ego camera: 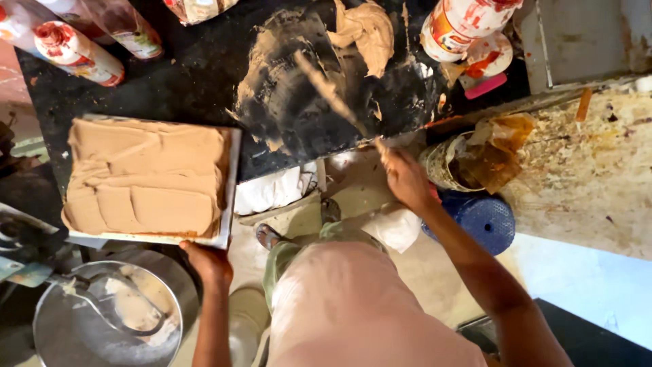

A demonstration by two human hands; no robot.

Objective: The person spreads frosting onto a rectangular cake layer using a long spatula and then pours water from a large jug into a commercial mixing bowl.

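My left hand (209, 261) grips the near edge of a flat white board (232, 183) that is coated with a thick layer of tan putty (146, 177). My right hand (405, 178) is closed on the handle of a wide putty knife (319, 75). Its blade is blurred and lies over a black slab (204, 75) smeared with the same tan paste. A lump of putty (367, 27) sits at the far end of the smear.
Several red-and-white cans (75, 51) stand along the slab's far edge; one such can (462, 24) is at the right. A steel bucket (109, 316) sits at the lower left. A dirty tin (451, 160) and a blue stool (485, 221) stand right of my hand. My sandalled foot (268, 234) is below.
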